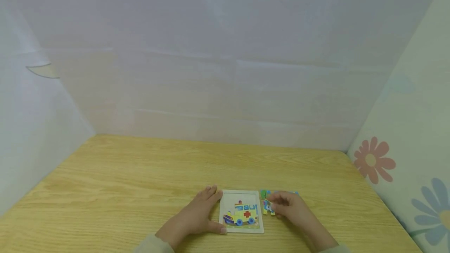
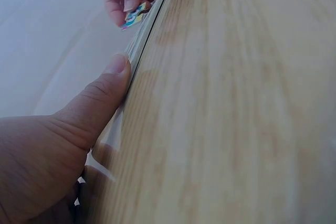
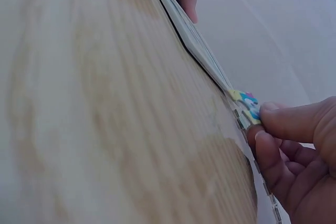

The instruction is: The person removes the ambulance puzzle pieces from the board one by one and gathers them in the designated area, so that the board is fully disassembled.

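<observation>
Head view: puzzle tray [image 1: 261,221] lies flat on the wood table [image 1: 140,175]. Ambulance picture [image 1: 247,208] fills its lower part, pale backing above. Left hand [image 1: 197,214] spread along the tray's left side, thumb at the near corner, fingers by the far one. Right hand [image 1: 291,209] just right of the tray, pinching a yellow-and-blue piece [image 1: 267,207]. Loose pieces [image 1: 263,194] beside the tray, partly behind that hand.

Left wrist view: left thumb touches the tray edge; other left fingers mostly hidden. Piece visible beyond, in the right hand.

Right wrist view: piece pinched by thumb and finger near the tray. From here I can't tell if they touch.
</observation>
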The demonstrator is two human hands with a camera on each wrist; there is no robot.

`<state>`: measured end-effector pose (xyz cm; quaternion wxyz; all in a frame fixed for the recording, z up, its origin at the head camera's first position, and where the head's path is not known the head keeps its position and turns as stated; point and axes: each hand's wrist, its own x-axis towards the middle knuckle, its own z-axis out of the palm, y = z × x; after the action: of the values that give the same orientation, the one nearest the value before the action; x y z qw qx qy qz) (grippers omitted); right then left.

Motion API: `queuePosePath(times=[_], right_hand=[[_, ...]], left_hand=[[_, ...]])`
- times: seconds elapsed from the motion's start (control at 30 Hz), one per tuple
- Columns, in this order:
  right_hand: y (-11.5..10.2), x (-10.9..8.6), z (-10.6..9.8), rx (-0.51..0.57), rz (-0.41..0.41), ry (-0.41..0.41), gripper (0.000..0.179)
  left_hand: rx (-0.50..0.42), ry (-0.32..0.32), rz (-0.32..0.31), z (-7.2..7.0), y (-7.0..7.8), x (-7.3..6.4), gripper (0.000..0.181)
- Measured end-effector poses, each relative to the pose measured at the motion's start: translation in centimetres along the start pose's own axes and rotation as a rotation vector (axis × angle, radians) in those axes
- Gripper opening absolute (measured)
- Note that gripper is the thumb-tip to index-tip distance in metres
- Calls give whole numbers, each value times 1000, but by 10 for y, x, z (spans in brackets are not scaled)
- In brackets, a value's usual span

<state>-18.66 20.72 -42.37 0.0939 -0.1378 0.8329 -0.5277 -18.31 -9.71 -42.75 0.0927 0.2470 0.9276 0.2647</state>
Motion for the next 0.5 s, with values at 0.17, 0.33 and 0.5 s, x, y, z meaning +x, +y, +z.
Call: queuePosePath(times=[0.17, 0.33, 0.5], right_hand=[[-1, 0, 2, -101, 10, 62, 20], [-2, 0, 7, -204, -2, 135, 16], [-5, 1, 14, -289, -14, 178, 11]], left_hand=[[-4, 0, 10, -1, 0, -2, 106], [-7, -2, 7, -1, -1, -2, 105], [-5, -2, 4, -2, -1, -2, 105]])
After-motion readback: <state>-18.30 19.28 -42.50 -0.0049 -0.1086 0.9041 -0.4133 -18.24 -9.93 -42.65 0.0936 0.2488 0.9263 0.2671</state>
